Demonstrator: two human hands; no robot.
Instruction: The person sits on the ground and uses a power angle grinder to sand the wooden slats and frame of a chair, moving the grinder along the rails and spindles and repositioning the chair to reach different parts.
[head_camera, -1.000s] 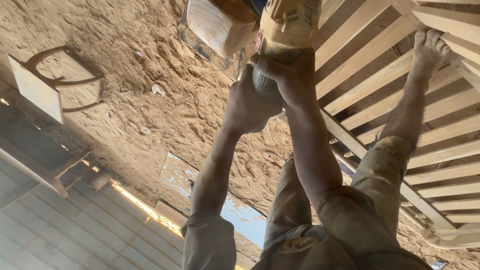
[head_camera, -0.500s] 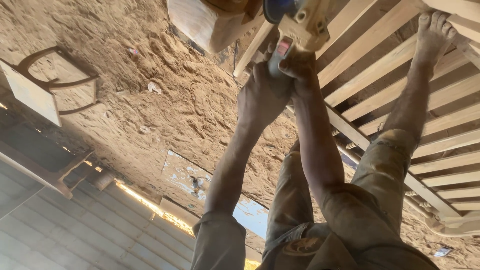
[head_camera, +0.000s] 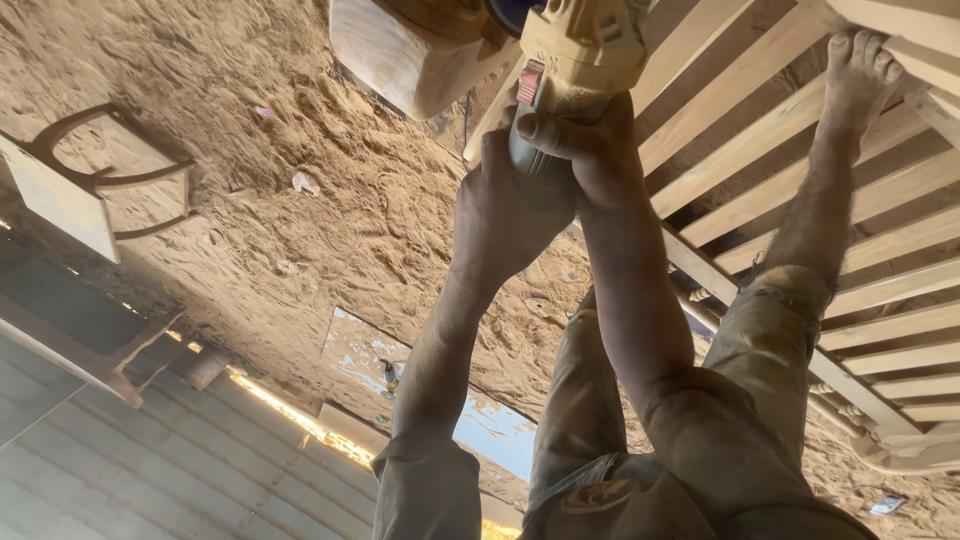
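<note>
Both my hands hold a dusty yellow angle grinder (head_camera: 585, 45) with a red switch, near the top middle of the view. My right hand (head_camera: 590, 150) wraps the tool's grey body from the right. My left hand (head_camera: 500, 215) grips the same body from the left, just below. The grinder's head sits against a pale wooden block (head_camera: 410, 55) at the top edge; the disc is hidden. My bare foot (head_camera: 860, 60) rests on a slatted wooden frame (head_camera: 760, 140) at the right.
Thick sawdust (head_camera: 300, 200) covers the floor. A curved wooden chair frame (head_camera: 95, 180) lies at the left. A corrugated metal wall (head_camera: 150, 470) runs along the lower left, with a glossy flat panel (head_camera: 370, 360) leaning near it.
My right hand has slid a little lower on the grinder, uncovering its red switch. The view has shifted slightly; both hands stay on the tool.
</note>
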